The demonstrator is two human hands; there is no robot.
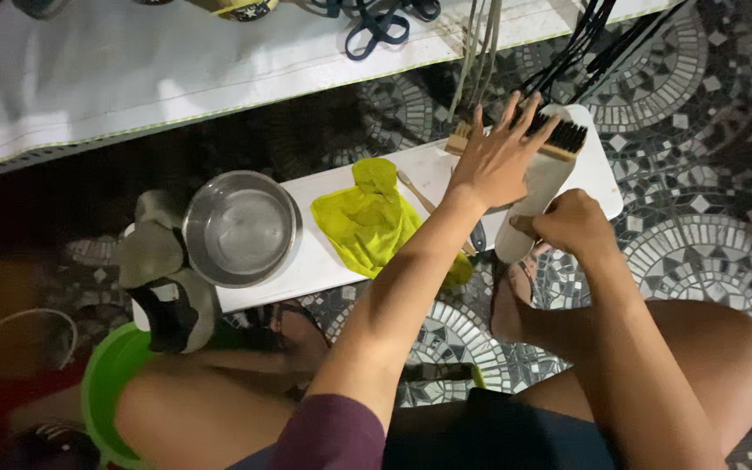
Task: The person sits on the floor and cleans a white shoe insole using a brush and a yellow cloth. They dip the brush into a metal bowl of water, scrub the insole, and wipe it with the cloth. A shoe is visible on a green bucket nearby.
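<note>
Lying lengthwise toward the far end of the white board (324,261), a pale shoe sole (540,196) — right hand (572,224) pinches its near end; left hand (498,157), fingers splayed, presses a dark-bristled brush (559,135) on its far end. Yellow cloth (365,218), steel bowl (241,228) to the left.

Looks like a home shoe-cleaning spot: mosaic tile floor (707,252), low white surface (332,261) mid-frame, laces (376,22) drying up top, green basin (106,383) lower left.
</note>
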